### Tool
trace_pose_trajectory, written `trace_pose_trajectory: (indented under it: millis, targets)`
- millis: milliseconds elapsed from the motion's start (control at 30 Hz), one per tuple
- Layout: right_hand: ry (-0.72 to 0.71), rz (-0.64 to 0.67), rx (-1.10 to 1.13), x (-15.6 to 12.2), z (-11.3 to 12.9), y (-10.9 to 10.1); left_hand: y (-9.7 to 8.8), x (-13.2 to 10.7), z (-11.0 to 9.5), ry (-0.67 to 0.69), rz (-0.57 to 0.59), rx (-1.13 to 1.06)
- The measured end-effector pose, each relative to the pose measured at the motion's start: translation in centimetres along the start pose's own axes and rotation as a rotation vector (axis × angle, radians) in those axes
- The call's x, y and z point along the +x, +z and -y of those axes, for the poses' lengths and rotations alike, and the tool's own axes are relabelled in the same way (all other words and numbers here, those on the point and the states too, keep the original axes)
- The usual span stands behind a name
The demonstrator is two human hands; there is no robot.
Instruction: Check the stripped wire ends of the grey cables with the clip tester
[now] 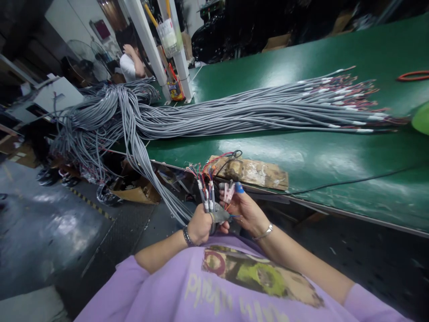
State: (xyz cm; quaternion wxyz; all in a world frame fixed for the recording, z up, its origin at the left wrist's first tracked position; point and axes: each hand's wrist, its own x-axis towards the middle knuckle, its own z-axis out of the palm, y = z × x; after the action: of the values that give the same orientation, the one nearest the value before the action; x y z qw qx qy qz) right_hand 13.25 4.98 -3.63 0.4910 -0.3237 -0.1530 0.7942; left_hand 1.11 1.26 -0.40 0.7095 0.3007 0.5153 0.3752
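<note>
My left hand is closed around a bundle of grey cables. Their ends stand up above the fist, with white wraps and thin coloured wires fanning out. A dark grey piece shows at the same hand, with fine coloured wires by its tip; its kind is unclear. To the right, my right hand pinches a small pale pink clip-like piece between its fingers and thumb. Blue tape covers that thumb's tip. From the left hand, the grey cables run back up to the bench.
Many long grey cables lie along the green bench. A worn wooden board sits at the front edge, and a black cord trails right. A white post rises behind. Another person is at the back left.
</note>
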Motion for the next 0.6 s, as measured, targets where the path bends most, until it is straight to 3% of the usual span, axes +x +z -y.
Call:
trace_pose_trajectory:
  millis: [200,600]
  targets:
    - [-0.005,0.131,0.061,-0.1,0.2,-0.7,-0.4,-0.8,0.1,-0.016,0.015,-0.01]
    - [0.0,0.221,0.002,0.1,-0.2,-1.4,-0.3,-0.1,0.3,0.065,-0.028,-0.062]
